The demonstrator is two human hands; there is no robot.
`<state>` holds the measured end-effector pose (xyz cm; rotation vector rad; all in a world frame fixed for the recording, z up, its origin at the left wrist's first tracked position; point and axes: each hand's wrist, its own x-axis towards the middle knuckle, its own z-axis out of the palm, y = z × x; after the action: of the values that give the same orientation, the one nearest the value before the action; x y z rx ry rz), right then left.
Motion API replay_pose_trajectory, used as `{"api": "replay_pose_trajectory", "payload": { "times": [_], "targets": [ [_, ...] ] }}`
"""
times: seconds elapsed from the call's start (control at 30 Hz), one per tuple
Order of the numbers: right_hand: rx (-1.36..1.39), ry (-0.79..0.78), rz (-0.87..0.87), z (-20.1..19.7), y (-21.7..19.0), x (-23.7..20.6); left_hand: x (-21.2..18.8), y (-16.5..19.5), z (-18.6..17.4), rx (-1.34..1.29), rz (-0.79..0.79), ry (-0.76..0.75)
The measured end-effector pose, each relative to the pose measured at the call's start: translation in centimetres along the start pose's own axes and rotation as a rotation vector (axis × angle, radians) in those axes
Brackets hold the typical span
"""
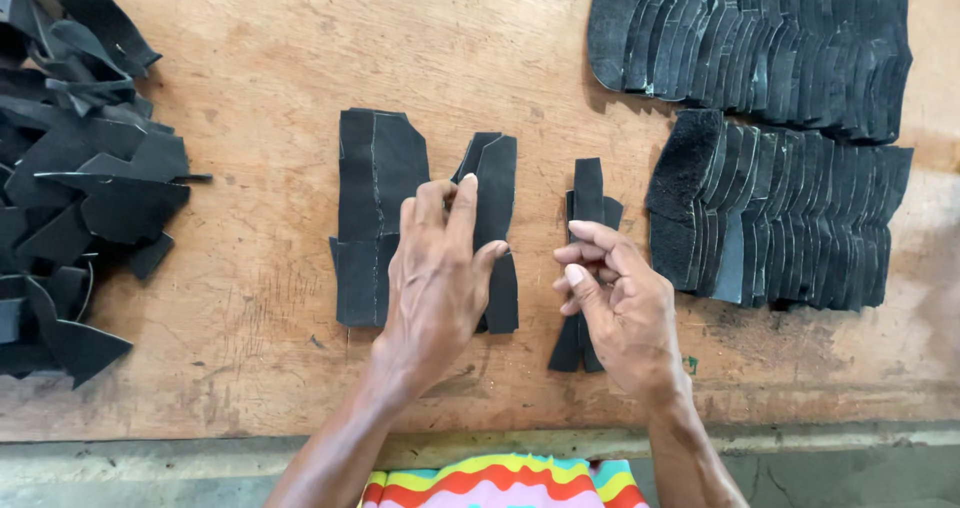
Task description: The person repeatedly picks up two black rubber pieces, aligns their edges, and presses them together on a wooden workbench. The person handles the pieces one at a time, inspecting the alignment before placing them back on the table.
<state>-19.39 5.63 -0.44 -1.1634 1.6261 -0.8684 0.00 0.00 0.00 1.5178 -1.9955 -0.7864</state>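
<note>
Hands first: left hand point(440, 268) lies flat, fingers spread, on two black stacks point(380, 208); right hand point(615, 303), loosely curled, pinches a narrow strip bundle point(587, 193) mid-table. Two fanned rows point(790, 213) fill the far right corner; scraps point(80, 178) crowd the left edge.

I see no package, label, sign or screen anywhere in front of me
</note>
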Motion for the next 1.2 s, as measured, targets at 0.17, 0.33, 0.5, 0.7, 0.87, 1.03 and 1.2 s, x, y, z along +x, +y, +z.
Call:
{"api": "replay_pose_trajectory", "payload": {
  "times": [0.17, 0.33, 0.5, 0.7, 0.87, 1.03, 1.2],
  "targets": [
    [0.008, 0.023, -0.103, -0.9, 0.1, 1.0, 1.3, 0.0, 2.3, 0.095, 0.002, 0.020],
    [-0.141, 0.039, -0.221, -2.8, 0.0, 2.6, 1.6, 0.1, 3.4, 0.011, -0.006, 0.106],
    [-0.075, 0.124, -0.233, -5.1, 0.6, 2.8, 2.4, -0.3, 3.3, 0.028, -0.100, -0.081],
    [-0.033, 0.170, -0.180, -6.4, 2.1, 2.0, 2.1, -0.5, 3.1, 0.082, 0.042, -0.051],
    [0.027, 0.057, -0.079, -4.6, 2.4, 1.2, 1.2, -0.1, 2.8, 0.082, 0.090, -0.037],
    [0.160, -0.082, -0.233, -2.5, 0.6, 3.0, 0.2, -0.1, 1.8, 0.029, 0.117, -0.017],
    [-0.231, -0.111, -0.433, -0.7, -1.7, 4.3, -0.3, 0.5, 1.7, 0.015, 0.111, -0.024]
  ]
}}
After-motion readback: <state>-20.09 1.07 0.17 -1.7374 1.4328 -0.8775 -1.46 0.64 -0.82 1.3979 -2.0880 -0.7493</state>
